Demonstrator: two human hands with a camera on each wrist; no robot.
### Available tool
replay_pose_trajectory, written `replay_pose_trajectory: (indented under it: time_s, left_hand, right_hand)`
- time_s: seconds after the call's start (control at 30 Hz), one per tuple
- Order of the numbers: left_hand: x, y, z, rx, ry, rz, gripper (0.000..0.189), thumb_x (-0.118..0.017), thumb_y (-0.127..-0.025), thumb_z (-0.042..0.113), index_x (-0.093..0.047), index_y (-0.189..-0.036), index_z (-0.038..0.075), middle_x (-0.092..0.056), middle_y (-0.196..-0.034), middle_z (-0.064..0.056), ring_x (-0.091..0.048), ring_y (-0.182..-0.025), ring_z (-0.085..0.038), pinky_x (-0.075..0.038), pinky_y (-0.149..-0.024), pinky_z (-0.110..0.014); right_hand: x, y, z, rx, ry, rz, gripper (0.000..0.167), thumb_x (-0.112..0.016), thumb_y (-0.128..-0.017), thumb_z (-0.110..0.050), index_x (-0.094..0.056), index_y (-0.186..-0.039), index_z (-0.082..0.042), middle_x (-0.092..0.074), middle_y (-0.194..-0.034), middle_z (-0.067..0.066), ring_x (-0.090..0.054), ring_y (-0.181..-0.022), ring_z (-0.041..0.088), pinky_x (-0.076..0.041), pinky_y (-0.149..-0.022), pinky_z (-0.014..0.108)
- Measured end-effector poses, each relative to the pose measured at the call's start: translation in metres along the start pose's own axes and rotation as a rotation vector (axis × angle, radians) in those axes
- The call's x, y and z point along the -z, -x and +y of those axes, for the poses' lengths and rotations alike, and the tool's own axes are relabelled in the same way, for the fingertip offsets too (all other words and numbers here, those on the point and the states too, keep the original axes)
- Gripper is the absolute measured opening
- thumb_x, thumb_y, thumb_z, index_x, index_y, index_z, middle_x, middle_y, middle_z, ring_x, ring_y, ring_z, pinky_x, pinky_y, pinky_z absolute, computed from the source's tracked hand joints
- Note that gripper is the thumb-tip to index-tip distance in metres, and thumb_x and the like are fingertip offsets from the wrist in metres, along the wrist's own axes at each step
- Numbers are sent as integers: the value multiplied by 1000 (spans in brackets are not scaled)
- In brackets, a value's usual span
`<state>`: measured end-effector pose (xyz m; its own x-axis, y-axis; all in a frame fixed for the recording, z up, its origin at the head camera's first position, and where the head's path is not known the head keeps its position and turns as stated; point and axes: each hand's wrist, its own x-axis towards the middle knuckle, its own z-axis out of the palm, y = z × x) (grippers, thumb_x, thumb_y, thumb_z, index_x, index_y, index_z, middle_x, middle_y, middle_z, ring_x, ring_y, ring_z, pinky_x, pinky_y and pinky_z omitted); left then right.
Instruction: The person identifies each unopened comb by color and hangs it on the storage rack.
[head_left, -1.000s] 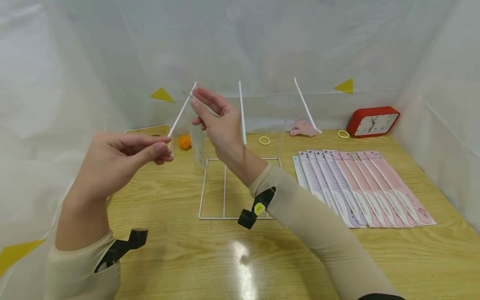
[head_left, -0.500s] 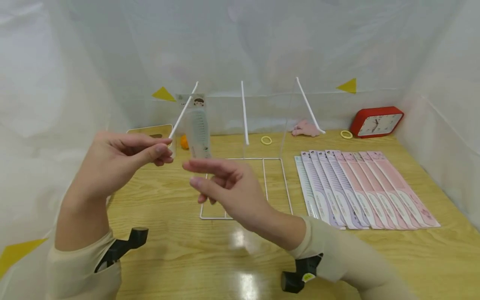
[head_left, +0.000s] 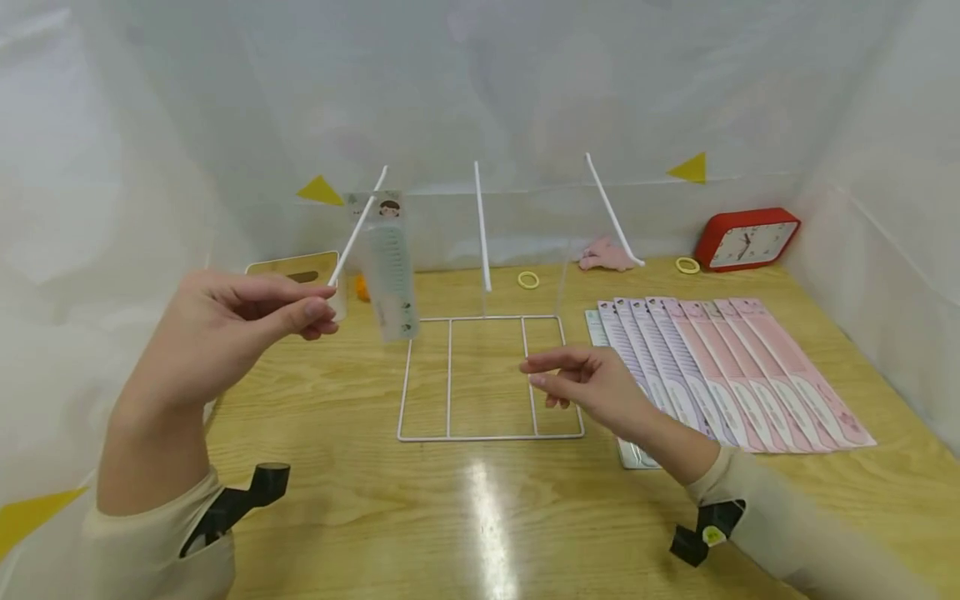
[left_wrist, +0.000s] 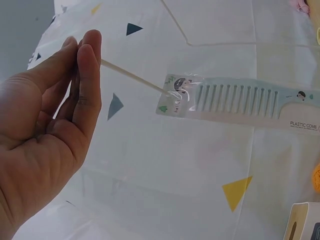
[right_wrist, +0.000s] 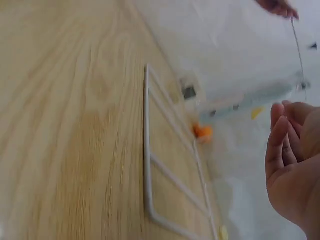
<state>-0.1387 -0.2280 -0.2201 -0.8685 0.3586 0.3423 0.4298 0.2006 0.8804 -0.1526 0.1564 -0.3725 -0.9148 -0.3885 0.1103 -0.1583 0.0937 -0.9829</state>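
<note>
A white wire display rack [head_left: 491,437] stands on the wooden table with three prongs jutting toward me. My left hand [head_left: 232,333] pinches the front end of the left prong [head_left: 351,242] between thumb and fingers. A pale green plastic comb [left_wrist: 240,97] in a clear packet hangs from that prong, partway along it. My right hand [head_left: 592,387] hovers in front of the rack base's right side, fingers loosely bent, nothing in them. Beyond it lies an overlapping row of packaged combs [head_left: 720,375] in green, purple and pink; the hand and wrist cover part of the leftmost ones.
Along the back are a red clock [head_left: 750,240], a pink plush toy [head_left: 606,255], two yellow rings [head_left: 528,280] and an orange ball [head_left: 363,288]. A tan and white box [head_left: 300,268] stands behind my left hand. White sheeting encloses the table.
My right hand has left the comb hanging on the left prong and moved down and right toward the row of combs. The left hand keeps its pinch on the prong's end.
</note>
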Motion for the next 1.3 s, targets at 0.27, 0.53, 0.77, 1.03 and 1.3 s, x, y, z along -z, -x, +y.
replay_pose_trajectory:
  time_s: [0.27,0.53,0.77,1.03,1.3]
  left_hand:
    - [-1,0,1,5,-38,14,17,-70,-90,-2,-75,-106,-6,-78,-88,-4,-73,-76,-16,-59,-75,-23]
    - [1,1,0,-14,-6,9,17,-69,-90,-5,-75,-105,-8,-78,-88,-4,-73,-76,-16,-59,-74,-24]
    - [0,0,3,-2,-60,8,17,-70,-90,-3,-75,-106,-7,-78,-87,-5,-73,-76,-15,-59,-74,-24]
    - [-1,-2,4,-26,-142,-7,17,-70,-90,-3,-76,-106,-4,-78,-87,-3,-73,-77,-14,-59,-74,-24]
    - [-1,-2,2,-23,-103,-2,17,-70,-90,-4,-75,-106,-6,-78,-88,-5,-73,-77,-14,-59,-75,-24]
  right_hand:
    - [84,-38,63,-78,281,34,36,-72,-93,-17,-67,-125,-1,-71,-121,14,-71,-70,17,-54,-57,30]
    - [128,-75,88,-171,493,-25,55,-75,-90,-14,-55,-140,-2,-60,-137,19,-68,-81,14,-56,-69,26]
    - [139,-83,86,-198,568,-22,58,-75,-89,-10,-53,-142,-2,-57,-141,20,-61,-100,25,-53,-77,27]
    - [143,-86,95,-152,621,-22,57,-78,-87,-9,-57,-139,-2,-60,-138,19,-49,-132,33,-43,-97,41]
    - [141,-92,97,-130,613,54,43,-75,-88,-7,-66,-130,-5,-70,-118,17,-55,-94,20,-43,-72,21]
